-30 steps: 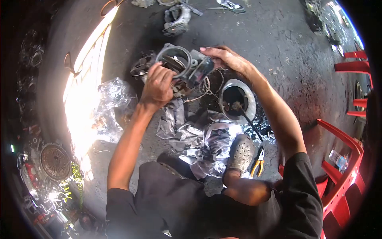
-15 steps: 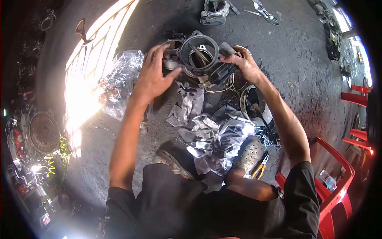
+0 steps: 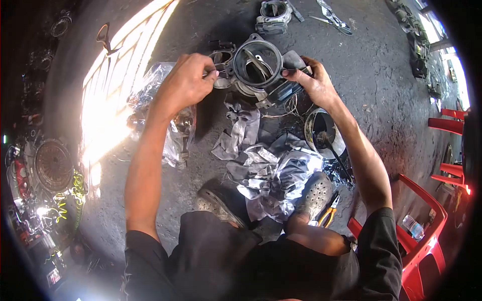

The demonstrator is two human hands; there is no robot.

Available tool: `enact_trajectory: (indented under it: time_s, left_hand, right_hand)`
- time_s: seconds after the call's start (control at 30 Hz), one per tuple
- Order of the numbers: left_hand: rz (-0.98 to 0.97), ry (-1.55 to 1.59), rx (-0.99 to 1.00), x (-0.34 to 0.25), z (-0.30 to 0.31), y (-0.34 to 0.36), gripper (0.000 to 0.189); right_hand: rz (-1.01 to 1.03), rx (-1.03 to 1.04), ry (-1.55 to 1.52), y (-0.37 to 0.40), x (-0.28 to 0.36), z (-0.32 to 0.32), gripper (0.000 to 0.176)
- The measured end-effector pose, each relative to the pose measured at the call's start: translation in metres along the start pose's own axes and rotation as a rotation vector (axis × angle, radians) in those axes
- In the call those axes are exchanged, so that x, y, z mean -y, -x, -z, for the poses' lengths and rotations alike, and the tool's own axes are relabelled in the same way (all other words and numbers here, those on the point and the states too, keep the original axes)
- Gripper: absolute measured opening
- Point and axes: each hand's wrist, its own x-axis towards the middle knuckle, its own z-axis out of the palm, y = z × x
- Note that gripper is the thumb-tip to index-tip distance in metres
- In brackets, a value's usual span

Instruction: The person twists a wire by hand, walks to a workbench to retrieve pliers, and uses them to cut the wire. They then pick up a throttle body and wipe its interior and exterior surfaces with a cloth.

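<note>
A metal throttle body (image 3: 236, 62) with a round bore is held up off the floor, its opening facing me. My right hand (image 3: 316, 83) grips it by the dark housing on its right side, thumb in front. Inside the bore a flap plate stands tilted. My left hand (image 3: 188, 83) is closed in a pinch at the throttle body's left edge; a thin light-coloured bit shows at the fingertips, too small to name. Behind that hand, another throttle body (image 3: 221, 56) is partly hidden. Below lie crumpled grey rags (image 3: 273, 173).
A tin (image 3: 311, 131) with a brush and dark liquid stands at the right, beside pliers (image 3: 329, 213) with yellow-orange handles. A third throttle body (image 3: 273, 25) and scissors (image 3: 336, 20) lie farther off. Clear plastic bags (image 3: 178, 145) lie left. A red chair (image 3: 427, 241) stands lower right.
My left hand has gone from spread fingers to a pinch and shifted slightly left. The throttle body has moved a little right, and its flap appears at a different angle.
</note>
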Motion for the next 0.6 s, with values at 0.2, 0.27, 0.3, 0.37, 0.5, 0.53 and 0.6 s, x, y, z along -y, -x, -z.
enact_trajectory:
  time_s: [0.2, 0.27, 0.3, 0.37, 0.5, 0.53, 0.6]
  left_hand:
    - [-0.186, -0.109, 0.069, -0.018, 0.013, -0.020, 0.028]
    - [-0.139, -0.117, 0.055, -0.027, 0.019, -0.021, 0.029]
    - [-0.096, -0.119, 0.044, -0.032, 0.024, -0.022, 0.029]
    - [0.101, 0.039, 0.035, -0.041, 0.039, -0.021, 0.030]
    - [0.293, 0.278, -0.003, -0.022, 0.058, -0.005, 0.030]
    - [0.273, 0.312, -0.025, -0.020, 0.059, -0.002, 0.028]
    - [0.238, 0.375, -0.040, -0.026, 0.058, 0.004, 0.024]
  right_hand:
    - [0.227, -0.099, 0.090, 0.000, 0.000, -0.005, 0.061]
    - [0.249, -0.113, 0.075, 0.006, 0.021, -0.002, 0.060]
    - [0.281, -0.114, 0.103, 0.006, 0.028, 0.000, 0.061]
    - [0.303, -0.121, 0.102, 0.009, 0.042, 0.004, 0.066]
    - [0.247, -0.167, -0.230, 0.002, 0.038, 0.014, 0.074]
    - [0.221, -0.139, -0.423, -0.005, 0.027, 0.019, 0.054]
    - [0.048, 0.045, -0.740, 0.015, 0.041, 0.036, 0.040]
